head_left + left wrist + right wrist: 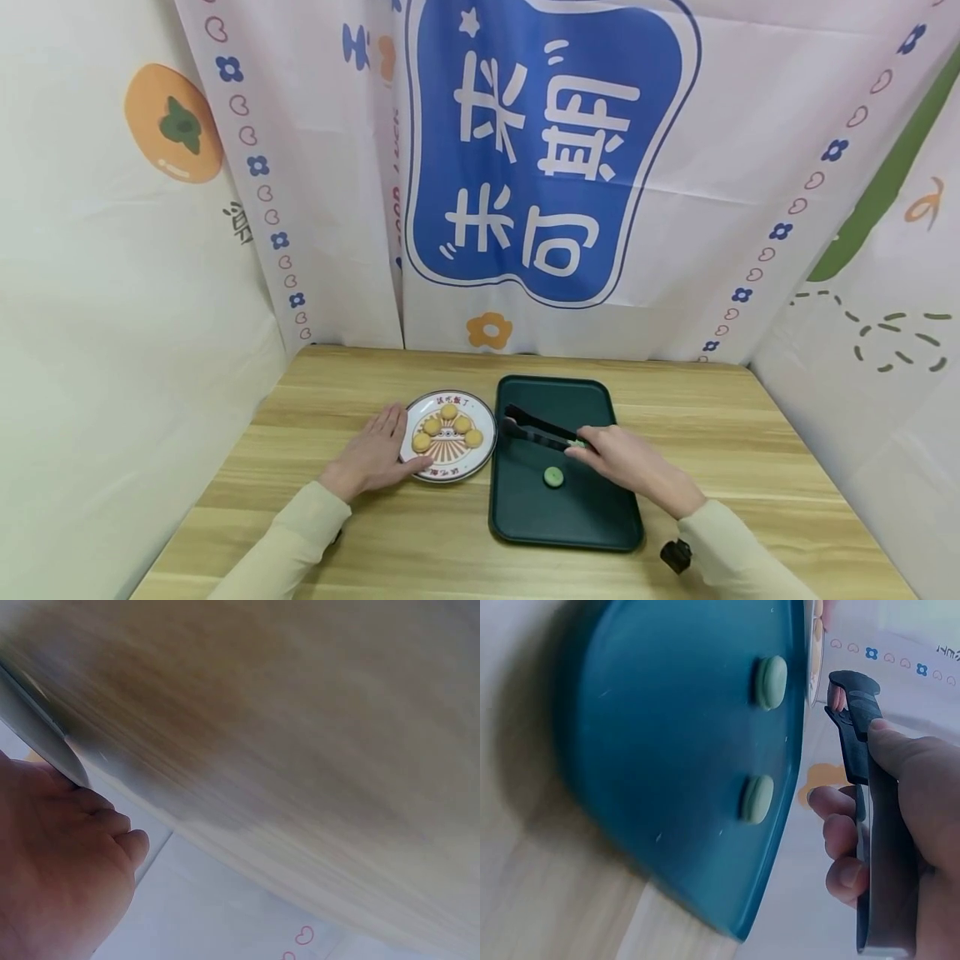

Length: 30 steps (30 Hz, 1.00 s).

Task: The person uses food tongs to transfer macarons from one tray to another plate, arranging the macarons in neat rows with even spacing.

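Observation:
My right hand (626, 458) grips black tongs (889, 847) over the dark green tray. Their tips pinch a small pinkish macaron (837, 697) close to the tray's left edge, beside the plate. Two green macarons lie on the tray: one (553, 477) in plain sight, the other (758, 799) partly hidden by the tongs and hand in the head view. Against the left rim of a white patterned plate (480, 454) rests my left hand (378, 450), fingers extended along the edge and thumb at the front rim. Several yellow macarons (462, 425) sit on that plate.
The green tray (562, 525) stands right of the plate on a wooden table (405, 542). Behind the table hangs a white cloth (345, 275) with a blue printed sign; similar printed cloth lines both sides. A black strap piece (676, 556) shows at the right wrist.

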Tool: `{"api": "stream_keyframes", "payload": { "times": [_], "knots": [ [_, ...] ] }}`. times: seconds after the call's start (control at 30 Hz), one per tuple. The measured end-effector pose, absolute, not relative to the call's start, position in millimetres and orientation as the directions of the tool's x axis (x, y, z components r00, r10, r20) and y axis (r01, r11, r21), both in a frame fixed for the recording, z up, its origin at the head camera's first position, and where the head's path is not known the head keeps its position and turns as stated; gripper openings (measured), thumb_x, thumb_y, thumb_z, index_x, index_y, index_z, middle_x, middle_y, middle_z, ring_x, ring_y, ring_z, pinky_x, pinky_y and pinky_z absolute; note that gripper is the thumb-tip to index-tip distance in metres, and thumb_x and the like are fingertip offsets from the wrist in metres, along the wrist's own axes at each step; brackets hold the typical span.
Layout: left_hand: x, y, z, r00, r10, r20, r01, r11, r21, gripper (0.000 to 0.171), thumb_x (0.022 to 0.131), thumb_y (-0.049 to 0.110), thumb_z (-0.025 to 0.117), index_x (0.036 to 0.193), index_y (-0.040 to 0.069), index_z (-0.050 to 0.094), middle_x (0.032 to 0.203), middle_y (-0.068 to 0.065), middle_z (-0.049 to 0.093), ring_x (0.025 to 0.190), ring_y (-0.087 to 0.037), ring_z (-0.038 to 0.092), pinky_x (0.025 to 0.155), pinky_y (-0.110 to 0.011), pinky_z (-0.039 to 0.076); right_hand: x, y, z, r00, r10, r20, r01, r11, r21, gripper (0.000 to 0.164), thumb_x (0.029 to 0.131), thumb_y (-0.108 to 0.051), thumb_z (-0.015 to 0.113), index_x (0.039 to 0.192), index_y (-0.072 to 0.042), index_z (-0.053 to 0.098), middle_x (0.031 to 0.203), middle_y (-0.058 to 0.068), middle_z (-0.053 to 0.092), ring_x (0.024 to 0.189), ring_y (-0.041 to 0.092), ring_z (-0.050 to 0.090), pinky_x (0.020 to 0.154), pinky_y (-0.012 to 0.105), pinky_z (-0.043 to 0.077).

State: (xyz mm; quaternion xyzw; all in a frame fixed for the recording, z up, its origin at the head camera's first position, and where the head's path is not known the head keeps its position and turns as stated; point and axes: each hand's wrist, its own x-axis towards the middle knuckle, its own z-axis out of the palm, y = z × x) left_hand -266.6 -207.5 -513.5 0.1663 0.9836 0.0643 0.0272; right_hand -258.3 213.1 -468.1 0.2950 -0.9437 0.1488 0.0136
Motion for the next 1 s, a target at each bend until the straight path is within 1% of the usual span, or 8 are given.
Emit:
{"api": "stream_keyframes", "payload": {
  "times": [0.17,0.33,0.5,0.67,0.8,1.0],
  "knots": [
    [-268,-208,-514,-0.943,0.33,-0.037,0.324,0.938,0.124,0.109,0.088,0.077,0.04,0.151,-0.01,0.022,0.16,-0.027,0.018,0.15,-0.041,0.018,0.124,-0.051,0.02,-262,201,-465,-0.82,-0.562,0.107,-0.567,0.772,-0.286,0.035,0.098,-0.051,0.051,0.08,-0.021,0.057,0.06,-0.012,0.04,0.051,-0.001,0.04,0.05,0.016,0.037],
    [-269,-210,-516,-0.943,0.331,-0.035,0.325,0.939,0.111,0.11,0.088,0.079,0.038,0.152,-0.009,0.021,0.161,-0.027,0.018,0.151,-0.04,0.017,0.124,-0.051,0.02,-265,187,-465,-0.794,-0.591,0.142,-0.604,0.742,-0.29,0.034,0.099,-0.047,0.052,0.078,-0.02,0.055,0.059,-0.013,0.037,0.05,-0.001,0.038,0.048,0.016,0.035],
    [-268,-209,-517,-0.94,0.339,-0.03,0.334,0.937,0.105,0.109,0.088,0.079,0.038,0.152,-0.009,0.022,0.16,-0.027,0.019,0.15,-0.041,0.019,0.124,-0.051,0.021,-268,175,-466,-0.779,-0.604,0.168,-0.625,0.73,-0.276,0.032,0.099,-0.045,0.054,0.081,-0.019,0.057,0.061,-0.013,0.04,0.051,-0.001,0.039,0.048,0.016,0.035],
    [-268,-210,-517,-0.942,0.333,-0.031,0.328,0.938,0.109,0.108,0.089,0.077,0.039,0.152,-0.009,0.022,0.16,-0.028,0.019,0.15,-0.041,0.018,0.124,-0.051,0.021,-269,166,-463,-0.777,-0.603,0.184,-0.629,0.726,-0.277,0.032,0.098,-0.044,0.056,0.079,-0.019,0.057,0.06,-0.012,0.042,0.049,0.0,0.039,0.048,0.017,0.035],
    [-267,-210,-516,-0.939,0.342,-0.023,0.339,0.936,0.1,0.107,0.089,0.076,0.04,0.151,-0.01,0.023,0.159,-0.029,0.02,0.15,-0.042,0.019,0.123,-0.052,0.021,-270,159,-464,-0.776,-0.608,0.167,-0.63,0.728,-0.271,0.032,0.097,-0.045,0.056,0.081,-0.017,0.059,0.06,-0.012,0.042,0.048,-0.001,0.039,0.047,0.016,0.035],
    [-267,-210,-516,-0.935,0.355,-0.021,0.352,0.932,0.086,0.107,0.09,0.076,0.038,0.15,-0.011,0.024,0.159,-0.03,0.02,0.15,-0.042,0.019,0.123,-0.051,0.021,-272,152,-466,-0.783,-0.609,0.125,-0.614,0.726,-0.309,0.032,0.097,-0.044,0.057,0.085,-0.014,0.062,0.06,-0.011,0.042,0.048,0.0,0.038,0.046,0.016,0.035]
  ]
}}
